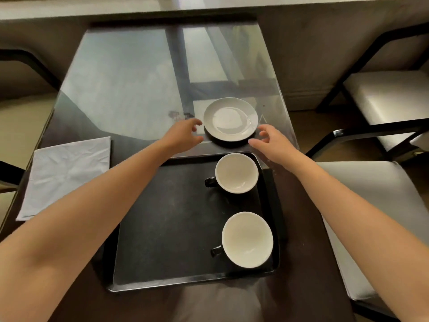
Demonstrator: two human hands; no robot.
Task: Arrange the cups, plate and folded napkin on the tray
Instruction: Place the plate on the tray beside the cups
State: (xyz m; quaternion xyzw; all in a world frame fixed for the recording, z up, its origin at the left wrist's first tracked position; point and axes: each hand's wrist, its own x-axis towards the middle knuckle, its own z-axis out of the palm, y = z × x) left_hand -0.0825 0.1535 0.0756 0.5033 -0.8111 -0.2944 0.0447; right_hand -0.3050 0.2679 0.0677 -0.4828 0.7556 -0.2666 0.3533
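A black tray (pixel 176 224) lies on the table in front of me. Two cups, white inside with black handles pointing left, stand along its right side: one at the far end (pixel 236 173), one at the near end (pixel 247 239). A white plate (pixel 230 119) rests on the glass tabletop just beyond the tray. My left hand (pixel 183 134) is open beside the plate's left rim, and my right hand (pixel 271 140) is open beside its right rim. Neither hand touches the plate. A white napkin (pixel 67 175) lies flat on the table left of the tray.
The glass-topped table (pixel 130 73) stretches away beyond the plate, with a small dark smudge (pixel 180 114) left of the plate. Chairs with pale seats stand at the right (pixel 385 96) and near right (pixel 371 205). Another chair frame shows at the left edge.
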